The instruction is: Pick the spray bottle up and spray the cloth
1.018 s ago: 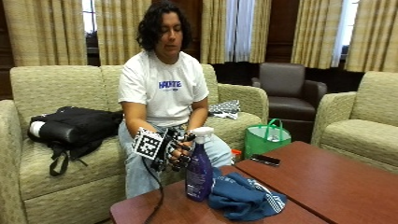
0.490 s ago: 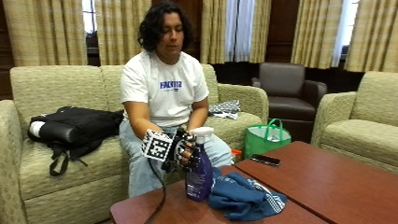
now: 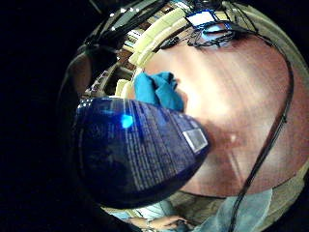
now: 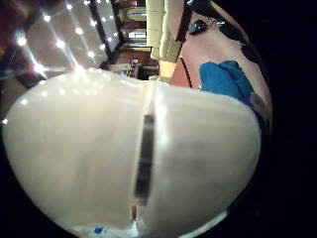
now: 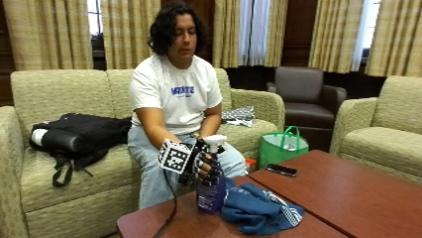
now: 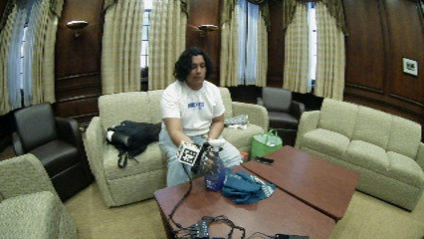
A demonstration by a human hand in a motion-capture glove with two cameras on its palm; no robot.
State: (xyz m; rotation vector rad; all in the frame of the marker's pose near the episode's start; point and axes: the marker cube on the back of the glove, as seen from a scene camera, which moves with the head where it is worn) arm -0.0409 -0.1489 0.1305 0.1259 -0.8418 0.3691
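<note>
Pretty fancy lounge: dark wood-panelled walls [image 6: 371, 45] with tall windows [image 6: 147, 45] behind striped beige curtains [image 6: 126, 47], two lit wall sconces [image 6: 77, 24] up high. Beige fabric sofas [image 6: 126, 164] all round, dark brown leather armchairs [image 6: 40, 144] in the corners, tan carpet [image 6: 132, 219], and a reddish-brown wooden tabletop [image 6: 298, 179] in the middle.

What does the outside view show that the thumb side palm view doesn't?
Only the outside view shows the right hand gripping the bottle's neck, the bottle standing on the table, and the phone. Only the palm view shows the white sprayer head close up, filling the picture. Both show the blue cloth lying beside the bottle.
</note>
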